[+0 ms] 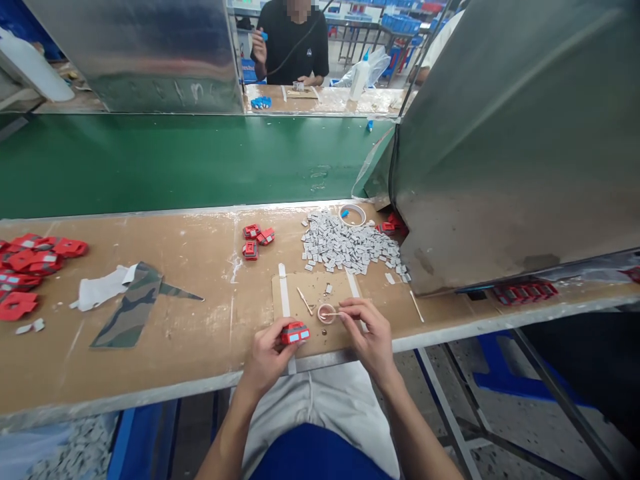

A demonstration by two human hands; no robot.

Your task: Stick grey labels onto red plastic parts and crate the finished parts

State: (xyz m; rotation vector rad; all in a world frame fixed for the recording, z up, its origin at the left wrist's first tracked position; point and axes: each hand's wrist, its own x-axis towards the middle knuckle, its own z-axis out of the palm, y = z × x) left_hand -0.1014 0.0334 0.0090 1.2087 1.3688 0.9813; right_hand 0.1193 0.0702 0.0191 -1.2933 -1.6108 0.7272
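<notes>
My left hand (267, 353) grips a red toy vehicle body (295, 333) with light windows and grey trim, near the table's front edge. In my right hand (367, 330) is a thin stick, pinched between thumb and fingers, its far end over a small round cup (327, 314). The cup stands on a cardboard piece (315, 283) held with white tape. A cotton swab (305, 301) and one small grey piece (329, 289) lie beside it. Behind them spreads a heap of small grey pieces (345, 241).
Red parts are piled at the left (37, 260), with three more near the middle (251, 250). Camouflage cloth (130, 310), a tape roll (353, 215) and another stick (417, 307) lie around. A metal panel (510, 147) rises at right. A person (295, 43) sits beyond the green belt (175, 160).
</notes>
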